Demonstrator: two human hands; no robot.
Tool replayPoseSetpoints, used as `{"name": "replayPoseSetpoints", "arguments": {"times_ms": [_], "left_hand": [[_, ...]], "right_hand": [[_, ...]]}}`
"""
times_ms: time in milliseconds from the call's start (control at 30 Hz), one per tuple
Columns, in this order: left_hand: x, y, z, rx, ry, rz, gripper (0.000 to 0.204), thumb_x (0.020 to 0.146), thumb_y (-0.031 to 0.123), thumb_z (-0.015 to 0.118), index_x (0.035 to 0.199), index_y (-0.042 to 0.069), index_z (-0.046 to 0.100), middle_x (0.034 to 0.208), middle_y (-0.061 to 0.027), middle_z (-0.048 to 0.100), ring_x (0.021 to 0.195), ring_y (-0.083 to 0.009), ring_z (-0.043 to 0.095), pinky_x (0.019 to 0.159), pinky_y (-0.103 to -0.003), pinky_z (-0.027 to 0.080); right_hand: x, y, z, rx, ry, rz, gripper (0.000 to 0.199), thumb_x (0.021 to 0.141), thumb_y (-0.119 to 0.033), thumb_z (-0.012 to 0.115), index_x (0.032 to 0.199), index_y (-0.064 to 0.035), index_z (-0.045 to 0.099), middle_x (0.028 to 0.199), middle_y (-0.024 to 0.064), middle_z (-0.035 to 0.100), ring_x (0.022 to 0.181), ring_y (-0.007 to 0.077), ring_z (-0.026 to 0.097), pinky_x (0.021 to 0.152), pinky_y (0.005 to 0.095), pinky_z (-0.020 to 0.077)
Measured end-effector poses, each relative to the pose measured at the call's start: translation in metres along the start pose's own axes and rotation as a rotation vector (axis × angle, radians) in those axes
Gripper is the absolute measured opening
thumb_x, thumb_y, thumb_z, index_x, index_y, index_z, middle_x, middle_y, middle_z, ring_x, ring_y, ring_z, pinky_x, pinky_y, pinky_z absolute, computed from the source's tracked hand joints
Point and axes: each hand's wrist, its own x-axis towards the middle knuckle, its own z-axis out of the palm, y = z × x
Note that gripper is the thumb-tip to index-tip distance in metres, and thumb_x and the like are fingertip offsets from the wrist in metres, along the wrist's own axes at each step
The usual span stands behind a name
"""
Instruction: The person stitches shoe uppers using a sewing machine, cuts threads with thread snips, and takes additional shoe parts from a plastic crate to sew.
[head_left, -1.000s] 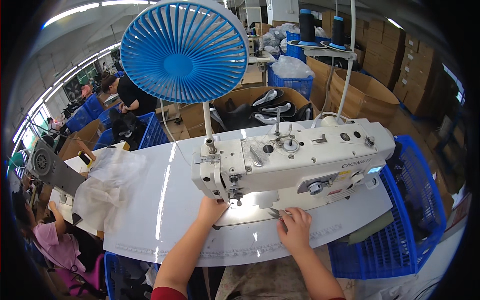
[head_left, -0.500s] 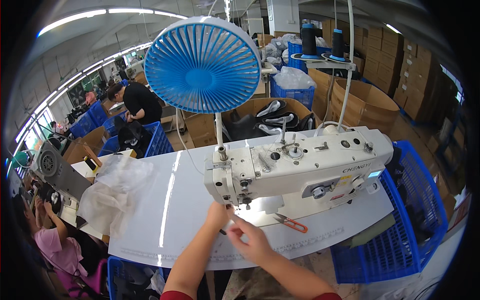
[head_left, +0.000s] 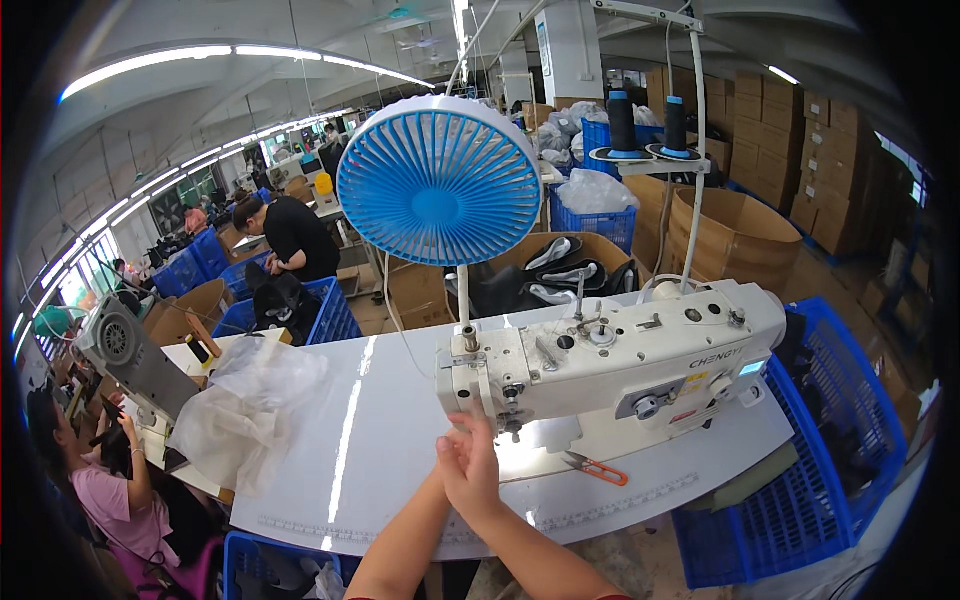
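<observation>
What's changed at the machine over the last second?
The right hand let go of the orange snips and moved left to the sewing machine head, overlapping the left arm in this view. The left arm still reaches there; the snips lie where released.

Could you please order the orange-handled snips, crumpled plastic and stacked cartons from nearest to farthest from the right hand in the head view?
From the right hand:
1. Orange-handled snips: just right, on the white tabletop.
2. Crumpled plastic: farther off, to the left.
3. Stacked cartons: far background, right.
</observation>
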Motion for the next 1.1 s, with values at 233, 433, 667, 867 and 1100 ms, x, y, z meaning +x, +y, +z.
{"name": "replayPoseSetpoints", "arguments": {"times_ms": [233,433,667,867,1100], "left_hand": [[0.0,0.003,-0.001,0.014,-0.018,-0.023,0.025,0.071,0.016,0.065,0.091,0.001,0.064,0.075,-0.0145,0.064,0.067,-0.0286,0.06,0.063,-0.038,0.047],[0.005,0.004,-0.004,0.163,0.039,-0.089,0.023,0.071,0.016,0.065,0.088,0.0,0.065,0.071,-0.0134,0.064,0.064,-0.0281,0.059,0.062,-0.038,0.047],[-0.001,0.006,-0.012,0.096,-0.011,-0.016,0.021,0.072,0.016,0.064,0.085,0.0,0.065,0.073,-0.0145,0.064,0.067,-0.0298,0.062,0.062,-0.038,0.048],[-0.022,0.009,-0.025,0.219,-0.15,0.326,0.014,0.07,0.015,0.066,0.072,0.002,0.063,0.069,-0.0108,0.061,0.069,-0.0295,0.059,0.064,-0.039,0.048],[-0.033,0.006,-0.024,0.341,-0.123,0.574,0.007,0.069,0.012,0.067,0.072,0.006,0.064,0.072,-0.0064,0.061,0.075,-0.0281,0.058,0.066,-0.04,0.047]], "right_hand": [[-0.002,-0.01,-0.038,-0.405,-0.096,-0.367,0.033,0.092,-0.01,0.057,0.122,0.0036,0.054,0.091,0.0162,0.069,0.077,0.0219,0.069,0.072,0.0281,0.0525],[-0.004,-0.029,-0.081,-0.51,-0.258,-0.394,0.016,0.084,-0.005,0.065,0.098,0.001,0.068,0.076,0.0115,0.069,0.063,0.0191,0.067,0.056,0.028,0.0522],[0.005,-0.038,-0.121,-0.557,-0.214,-0.414,0.013,0.081,-0.001,0.063,0.092,-0.0008,0.069,0.072,0.0076,0.069,0.057,0.0163,0.064,0.049,0.0253,0.0476],[0.016,-0.006,-0.119,-0.811,-0.477,-0.352,0.021,0.08,-0.007,0.063,0.1,-0.0075,0.069,0.078,0.008,0.067,0.071,0.0244,0.064,0.063,0.0338,0.0516],[0.019,0.046,-0.121,-1.102,-0.69,-0.326,0.033,0.078,-0.013,0.061,0.11,-0.0148,0.067,0.086,0.0023,0.061,0.083,0.0227,0.057,0.069,0.0376,0.0484]]}}
